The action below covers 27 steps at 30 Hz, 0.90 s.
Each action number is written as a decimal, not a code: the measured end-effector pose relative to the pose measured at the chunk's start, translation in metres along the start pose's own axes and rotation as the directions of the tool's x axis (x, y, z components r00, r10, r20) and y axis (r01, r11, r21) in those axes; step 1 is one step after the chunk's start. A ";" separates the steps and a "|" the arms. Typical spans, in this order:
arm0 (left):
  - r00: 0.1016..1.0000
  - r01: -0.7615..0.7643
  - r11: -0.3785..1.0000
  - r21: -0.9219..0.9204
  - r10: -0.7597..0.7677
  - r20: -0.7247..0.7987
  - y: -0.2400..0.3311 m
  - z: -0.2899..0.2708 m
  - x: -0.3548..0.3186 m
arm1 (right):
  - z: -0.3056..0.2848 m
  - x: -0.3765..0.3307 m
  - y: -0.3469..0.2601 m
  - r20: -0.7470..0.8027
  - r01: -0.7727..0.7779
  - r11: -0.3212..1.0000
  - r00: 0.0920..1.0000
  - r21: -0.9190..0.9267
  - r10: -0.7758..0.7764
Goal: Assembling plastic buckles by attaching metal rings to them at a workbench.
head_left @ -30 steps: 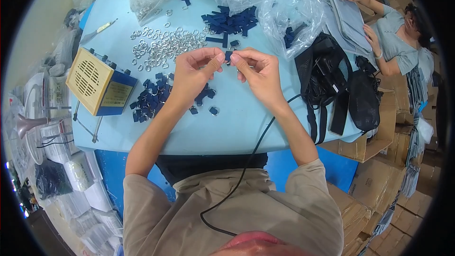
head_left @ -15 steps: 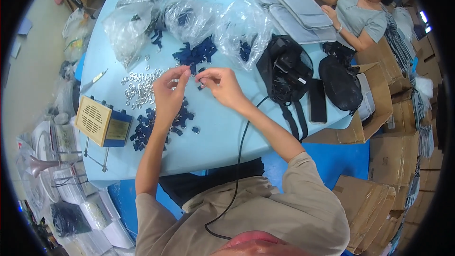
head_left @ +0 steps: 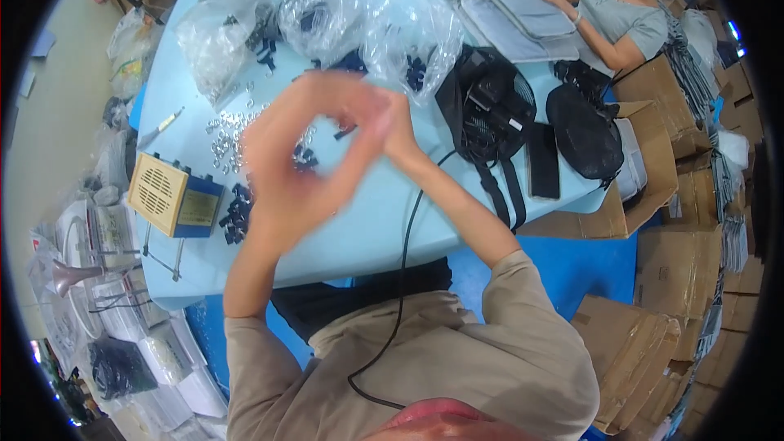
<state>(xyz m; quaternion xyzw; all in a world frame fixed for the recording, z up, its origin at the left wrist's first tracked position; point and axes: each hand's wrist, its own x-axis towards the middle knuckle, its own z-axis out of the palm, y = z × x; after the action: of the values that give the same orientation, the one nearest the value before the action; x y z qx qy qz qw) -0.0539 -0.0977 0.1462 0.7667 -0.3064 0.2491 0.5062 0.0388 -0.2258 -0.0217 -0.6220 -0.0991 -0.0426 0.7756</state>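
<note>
My left hand (head_left: 286, 155) is raised above the table, smeared by motion. Its thumb and fingers curve into a ring, their tips in front of my right hand (head_left: 400, 126). Most of the right hand's fingers are hidden there, so I cannot make out what either hand holds. Through the ring shows a small dark blue piece (head_left: 343, 126). Silver metal rings (head_left: 229, 143) lie in a heap left of my left hand. Nearer me, dark blue strap pieces (head_left: 237, 214) are partly covered by that hand. More dark blue pieces (head_left: 351, 61) lie beyond my hands.
Clear plastic bags (head_left: 322, 28) lie at the back. A cream and blue box device (head_left: 175, 196) and a pen-like tool (head_left: 167, 122) are at left. To the right are a black mesh bag (head_left: 490, 106), phone (head_left: 543, 162) and black pouch (head_left: 581, 126). A co-worker handles grey padded sleeves (head_left: 518, 0).
My left hand has risen toward the camera and swung across to my right hand, now hiding part of the rings and strap pieces. The co-worker's hands have shifted on the grey sleeves.
</note>
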 end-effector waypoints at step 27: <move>0.968 0.213 0.976 0.047 -0.204 -0.149 -0.062 -0.017 -0.039 | 0.002 -0.007 -0.018 0.230 -0.253 0.895 0.957 0.368 0.176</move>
<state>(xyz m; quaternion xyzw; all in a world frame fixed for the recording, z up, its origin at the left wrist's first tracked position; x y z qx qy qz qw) -0.0372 -0.0553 0.0865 0.7902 -0.1790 0.2582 0.5262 0.0285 -0.2279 -0.0051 -0.4619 -0.1099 0.1239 0.8713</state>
